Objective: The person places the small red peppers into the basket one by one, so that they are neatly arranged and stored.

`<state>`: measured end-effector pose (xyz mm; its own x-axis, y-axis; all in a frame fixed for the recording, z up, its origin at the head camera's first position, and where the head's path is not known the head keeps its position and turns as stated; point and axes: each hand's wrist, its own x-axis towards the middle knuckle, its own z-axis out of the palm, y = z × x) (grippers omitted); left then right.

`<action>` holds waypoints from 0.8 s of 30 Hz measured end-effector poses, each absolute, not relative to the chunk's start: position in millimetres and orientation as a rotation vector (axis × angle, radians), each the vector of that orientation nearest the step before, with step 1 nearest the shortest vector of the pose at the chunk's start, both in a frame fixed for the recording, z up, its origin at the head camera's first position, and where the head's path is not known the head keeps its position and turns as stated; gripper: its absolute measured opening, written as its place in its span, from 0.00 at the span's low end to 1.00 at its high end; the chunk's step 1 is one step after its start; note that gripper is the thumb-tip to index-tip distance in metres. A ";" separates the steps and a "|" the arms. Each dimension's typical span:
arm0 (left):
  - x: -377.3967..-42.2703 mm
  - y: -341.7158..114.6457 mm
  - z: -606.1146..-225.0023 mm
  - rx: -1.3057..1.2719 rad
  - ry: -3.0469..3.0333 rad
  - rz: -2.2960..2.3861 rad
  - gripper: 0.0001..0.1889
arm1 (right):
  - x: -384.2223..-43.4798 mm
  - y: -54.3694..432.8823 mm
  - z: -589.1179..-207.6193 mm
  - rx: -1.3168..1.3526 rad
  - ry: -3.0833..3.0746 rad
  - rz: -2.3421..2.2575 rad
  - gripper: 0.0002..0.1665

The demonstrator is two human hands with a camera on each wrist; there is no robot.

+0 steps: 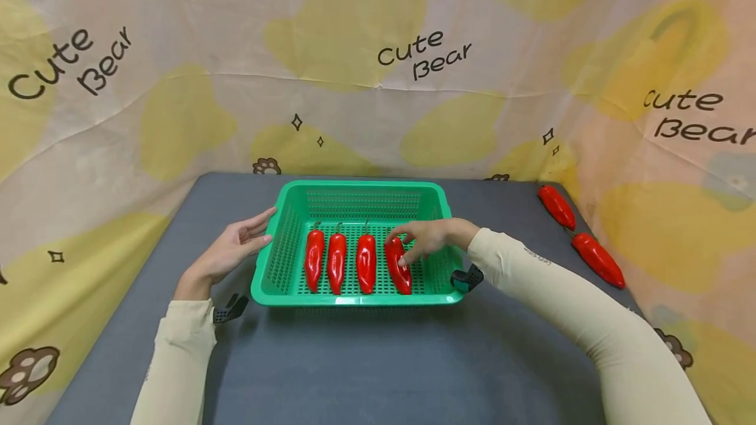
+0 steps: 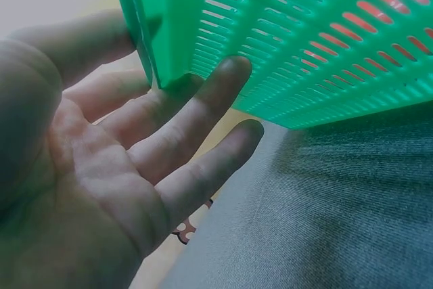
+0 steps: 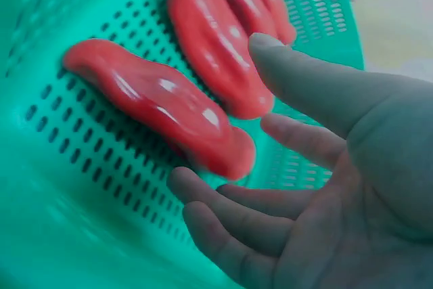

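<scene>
A green plastic basket holds several red peppers laid side by side, among them one at the left and one nearer the middle. At the basket's left rim is my left hand; its thumb and index finger touch the rim, and the other fingers extend loosely by the side wall. Over the rightmost pepper hovers my right hand, thumb and fingers apart on either side of it. In the right wrist view a gap shows between that hand and the pepper.
Two more red peppers, one farther back and one nearer, lie along the right edge of the grey tabletop. A printed cloth hangs behind and on both sides.
</scene>
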<state>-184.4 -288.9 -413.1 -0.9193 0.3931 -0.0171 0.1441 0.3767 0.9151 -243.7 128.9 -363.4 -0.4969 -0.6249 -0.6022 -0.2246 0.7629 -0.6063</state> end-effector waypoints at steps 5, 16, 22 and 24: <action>-182.7 -289.6 -413.6 0.473 2.387 1.579 0.35 | -246.1 135.3 -357.4 -0.670 2.090 -0.702 0.35; -179.8 -287.5 -418.7 0.486 2.374 1.585 0.35 | -240.7 155.3 -338.2 -0.747 2.128 -0.976 0.30; -183.5 -287.7 -416.2 0.484 2.399 1.580 0.34 | -238.6 172.4 -327.3 -0.747 2.131 -1.103 0.30; -183.8 -288.4 -415.5 0.477 2.403 1.577 0.34 | -237.4 178.3 -326.0 -0.757 2.131 -1.143 0.29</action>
<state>-183.8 -288.4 -415.5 -0.9212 0.3890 -0.0112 0.1446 0.3690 0.9181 -237.4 178.3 -326.0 -0.6587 -0.7150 -0.2344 -0.2001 0.4668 -0.8614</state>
